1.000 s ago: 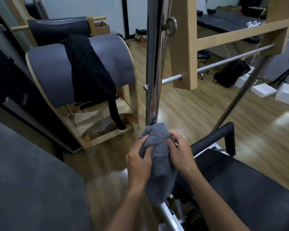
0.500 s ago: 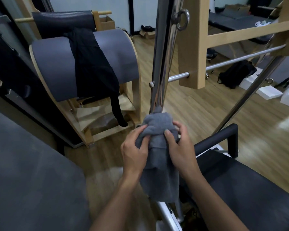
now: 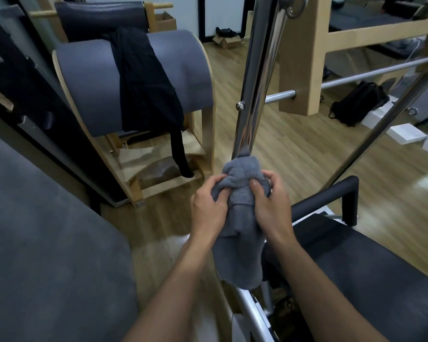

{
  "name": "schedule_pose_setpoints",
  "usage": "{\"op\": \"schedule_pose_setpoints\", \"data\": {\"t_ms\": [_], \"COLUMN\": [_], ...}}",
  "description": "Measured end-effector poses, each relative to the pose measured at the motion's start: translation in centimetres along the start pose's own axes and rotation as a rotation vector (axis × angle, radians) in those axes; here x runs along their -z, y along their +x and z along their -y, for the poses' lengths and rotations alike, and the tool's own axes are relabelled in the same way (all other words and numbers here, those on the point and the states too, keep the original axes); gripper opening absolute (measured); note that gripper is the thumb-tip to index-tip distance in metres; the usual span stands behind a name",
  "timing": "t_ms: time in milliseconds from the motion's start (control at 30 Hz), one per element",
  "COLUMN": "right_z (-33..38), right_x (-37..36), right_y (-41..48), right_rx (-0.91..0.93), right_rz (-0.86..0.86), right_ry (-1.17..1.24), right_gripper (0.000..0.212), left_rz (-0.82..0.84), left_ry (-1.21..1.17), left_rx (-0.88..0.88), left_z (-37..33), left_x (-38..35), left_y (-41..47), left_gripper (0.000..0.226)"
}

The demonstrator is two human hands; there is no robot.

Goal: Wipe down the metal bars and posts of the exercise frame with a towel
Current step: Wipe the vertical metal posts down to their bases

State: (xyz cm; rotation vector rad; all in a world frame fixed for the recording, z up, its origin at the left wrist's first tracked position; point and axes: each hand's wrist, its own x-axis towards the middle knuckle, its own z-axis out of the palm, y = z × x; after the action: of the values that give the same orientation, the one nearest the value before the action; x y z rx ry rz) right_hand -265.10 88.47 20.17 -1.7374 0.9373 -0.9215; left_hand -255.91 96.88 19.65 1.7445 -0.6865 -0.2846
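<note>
Towel (image 3: pixel 241 218): grey, bunched round the lower part of the chrome post (image 3: pixel 257 82) — loose tail hangs below the hands.
Left hand (image 3: pixel 209 213): left of post, fingers curled into the towel, gripping it.
Right hand (image 3: pixel 272 211): right of post, thumb and fingers clamped on the towel.
Post: shiny, bolt (image 3: pixel 239 105) on its left side above the towel, eye ring (image 3: pixel 295 8) near the top.
Cross bar (image 3: pixel 371 75): extends right from behind post, through a wooden upright (image 3: pixel 299 58).
Barrel (image 3: pixel 92 77): left of post — black garment (image 3: pixel 146 90) draped over it.
Black pad (image 3: pixel 356 267): right of post, under the right forearm.
</note>
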Motion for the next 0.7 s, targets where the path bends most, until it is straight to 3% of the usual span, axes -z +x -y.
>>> {"op": "schedule_pose_setpoints", "data": {"t_ms": [100, 233, 433, 567, 700], "right_z": [0.8, -1.1, -4.0, -6.5, -7.0], "right_x": [-0.2, -2.0, -1.2, -1.7, -3.5], "right_y": [2.0, 2.5, 2.3, 1.0, 0.9], "right_rx": [0.058, -0.064, -0.056, -0.028, 0.060], "right_rz": [-0.104, -0.101, -0.068, -0.041, -0.129], "right_ry": [0.048, 0.335, 0.320, 0.211, 0.114], "right_gripper": [0.016, 0.021, 0.018, 0.019, 0.016], "left_rz": [-0.103, -0.188, -0.342, -0.255, -0.209], "left_ry": [-0.033, 0.037, -0.025, -0.006, 0.157], "left_rx": [-0.101, -0.232, -0.284, -0.244, -0.346], "left_z": [-1.7, -0.3, 3.2, 5.8, 7.4], "left_x": [-0.4, -2.4, -5.6, -5.7, -3.9], "left_y": [1.3, 0.9, -1.4, -2.3, 0.3], "left_gripper": [0.024, 0.028, 0.028, 0.028, 0.026]}}
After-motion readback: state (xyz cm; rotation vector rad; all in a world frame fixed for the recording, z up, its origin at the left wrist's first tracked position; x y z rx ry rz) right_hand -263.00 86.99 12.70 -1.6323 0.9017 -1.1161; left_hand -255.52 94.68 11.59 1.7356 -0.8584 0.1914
